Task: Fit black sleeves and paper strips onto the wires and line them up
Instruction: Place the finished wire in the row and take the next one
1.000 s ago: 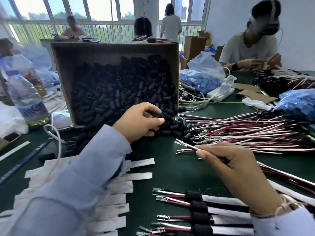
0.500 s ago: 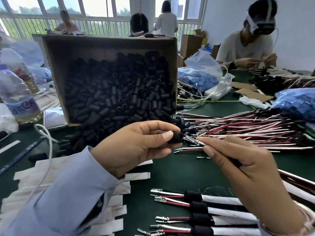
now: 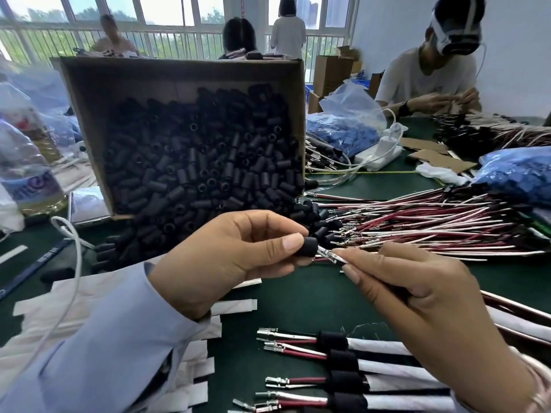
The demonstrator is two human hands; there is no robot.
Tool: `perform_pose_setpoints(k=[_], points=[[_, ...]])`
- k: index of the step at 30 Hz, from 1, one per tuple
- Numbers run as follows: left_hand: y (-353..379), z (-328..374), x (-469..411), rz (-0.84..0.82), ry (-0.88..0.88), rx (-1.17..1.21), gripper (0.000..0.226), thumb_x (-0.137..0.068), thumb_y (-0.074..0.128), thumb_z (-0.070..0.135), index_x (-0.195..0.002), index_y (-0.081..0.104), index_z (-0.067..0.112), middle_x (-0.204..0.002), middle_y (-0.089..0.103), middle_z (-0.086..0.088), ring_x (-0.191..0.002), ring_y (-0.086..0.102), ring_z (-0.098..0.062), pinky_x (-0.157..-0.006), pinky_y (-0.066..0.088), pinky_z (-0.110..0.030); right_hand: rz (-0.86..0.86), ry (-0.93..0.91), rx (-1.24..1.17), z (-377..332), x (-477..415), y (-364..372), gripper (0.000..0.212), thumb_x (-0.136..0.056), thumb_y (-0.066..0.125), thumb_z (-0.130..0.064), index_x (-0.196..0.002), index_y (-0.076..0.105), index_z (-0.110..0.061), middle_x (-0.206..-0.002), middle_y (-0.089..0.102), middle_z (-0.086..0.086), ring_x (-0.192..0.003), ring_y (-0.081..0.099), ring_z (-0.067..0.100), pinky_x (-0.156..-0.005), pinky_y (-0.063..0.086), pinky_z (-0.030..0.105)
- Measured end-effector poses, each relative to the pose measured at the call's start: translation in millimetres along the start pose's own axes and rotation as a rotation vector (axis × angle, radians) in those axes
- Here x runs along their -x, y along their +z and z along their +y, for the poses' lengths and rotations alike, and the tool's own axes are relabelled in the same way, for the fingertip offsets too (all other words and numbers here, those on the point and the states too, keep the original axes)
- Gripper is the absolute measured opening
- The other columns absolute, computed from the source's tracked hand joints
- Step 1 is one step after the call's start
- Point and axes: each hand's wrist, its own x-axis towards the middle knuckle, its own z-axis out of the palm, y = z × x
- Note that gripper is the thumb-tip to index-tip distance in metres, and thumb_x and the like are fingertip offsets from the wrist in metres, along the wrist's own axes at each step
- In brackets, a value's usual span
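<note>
Left hand [image 3: 226, 257] pinches a black sleeve [image 3: 307, 246] against the metal wire tips [image 3: 331, 255] gripped by the right hand [image 3: 417, 296], above the green table [image 3: 298, 296].

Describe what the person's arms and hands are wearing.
Both hands are bare: the left hand and right hand show no gloves or rings. The left arm wears a light blue long sleeve reaching the wrist, with a thin white cable draped across it. At the right wrist only a pale cuff edge shows.
</note>
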Motion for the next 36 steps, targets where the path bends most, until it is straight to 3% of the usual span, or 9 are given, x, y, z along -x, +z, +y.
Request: perform_pose_setpoints(k=[5, 10, 14, 17, 20, 22, 27, 32, 36], points=[[0, -1, 1, -0.081, 0.043, -0.285, 0.019, -0.065, 0.073, 0.019, -0.082, 0.07, 0.013, -0.081, 0.073, -0.009, -0.072, 0.069, -0.012, -0.06, 0.055, -0.019, -0.091, 0.008, 0.054, -12, 1, 6, 0.027, -0.088, 0.05, -0.045, -0.105, 0.07, -0.039, -0.07, 0.06, -0.021, -0.064, 0.058, 0.0, -0.055, 0.045, 0.023], [8, -20, -1, -0.136, 0.034, -0.409, 0.034, -0.058, 0.082, 0.026, -0.082, 0.06, 0.016, -0.068, 0.068, 0.0, -0.057, 0.058, -0.008, -0.055, 0.049, -0.019, -0.335, 0.183, 0.024, -32, 13, 27, 0.057, -0.063, 0.043, -0.064, -0.116, 0.027, -0.049, -0.073, 0.063, -0.013, -0.069, 0.06, 0.008, -0.066, 0.049, 0.028], [11, -28, -1, -0.074, 0.182, -0.721, 0.037, -0.063, 0.076, 0.051, -0.075, 0.064, 0.018, -0.062, 0.069, 0.0, -0.058, 0.066, -0.013, -0.06, 0.058, -0.033, -0.386, 0.188, 0.201, -20, 5, 25, 0.031, -0.084, 0.039, -0.062, -0.084, 0.036, -0.032, -0.077, 0.049, -0.011, -0.077, 0.045, 0.007, -0.067, 0.035, 0.027], [-4, -14, -4, -0.09, 0.176, -0.665, 0.034, -0.066, 0.076, 0.046, -0.069, 0.066, 0.014, -0.058, 0.067, -0.002, -0.054, 0.066, -0.016, -0.054, 0.056, -0.03, -0.455, 0.08, 0.349, -8, -4, 3, 0.063, -0.075, 0.016, -0.083, -0.082, 0.051, -0.031, -0.089, 0.049, -0.018, -0.089, 0.04, 0.001, -0.074, 0.036, 0.022], [-16, -12, -3, -0.27, 0.113, -0.777, 0.024, -0.071, 0.08, 0.037, -0.072, 0.068, 0.017, -0.063, 0.068, -0.001, -0.058, 0.064, -0.012, -0.057, 0.051, -0.024, -0.539, 0.281, 0.164, 13, -5, -30, 0.073, -0.065, 0.029, -0.092, -0.073, 0.062, -0.028, -0.079, 0.056, -0.009, -0.073, 0.052, 0.002, -0.06, 0.039, 0.019], [-12, -22, -3, -0.387, 0.084, -0.874, 0.016, -0.074, 0.081, 0.032, -0.076, 0.071, 0.02, -0.072, 0.068, 0.004, -0.067, 0.064, -0.01, -0.064, 0.049, -0.022, -0.46, 0.452, 0.272, 42, -5, -49, 0.072, -0.061, 0.039, -0.094, -0.068, 0.064, -0.027, -0.067, 0.059, -0.005, -0.059, 0.053, 0.005, -0.057, 0.043, 0.029], [-1, -37, -6, -0.447, 0.119, -1.064, 0.028, -0.077, 0.071, 0.053, -0.091, 0.067, 0.029, -0.087, 0.06, 0.016, -0.084, 0.059, -0.001, -0.07, 0.045, -0.014, -0.741, 0.698, 0.554, 97, -4, -41, 0.029, -0.077, 0.073, -0.05, -0.08, 0.058, -0.026, -0.075, 0.055, -0.01, -0.069, 0.049, 0.005, -0.061, 0.039, 0.025], [-40, -15, -5, -0.13, 0.08, -1.393, 0.02, -0.08, 0.066, 0.052, -0.091, 0.06, 0.037, -0.089, 0.057, 0.018, -0.085, 0.055, 0.003, -0.077, 0.045, -0.016, -0.787, 0.559, 0.695, 99, -5, -19, 0.018, -0.094, 0.055, -0.028, -0.08, 0.044, -0.025, -0.093, 0.057, -0.002, -0.084, 0.05, 0.017, -0.068, 0.037, 0.027], [-65, 0, -1, -0.056, -0.066, -1.512, 0.018, -0.08, 0.067, 0.051, -0.089, 0.059, 0.038, -0.086, 0.059, 0.019, -0.079, 0.056, 0.004, -0.073, 0.045, -0.016, -0.753, 0.483, 0.808, 95, -2, -9, 0.013, -0.098, 0.043, -0.027, -0.087, 0.037, -0.024, -0.107, 0.059, 0.001, -0.092, 0.055, 0.022, -0.07, 0.035, 0.027]])
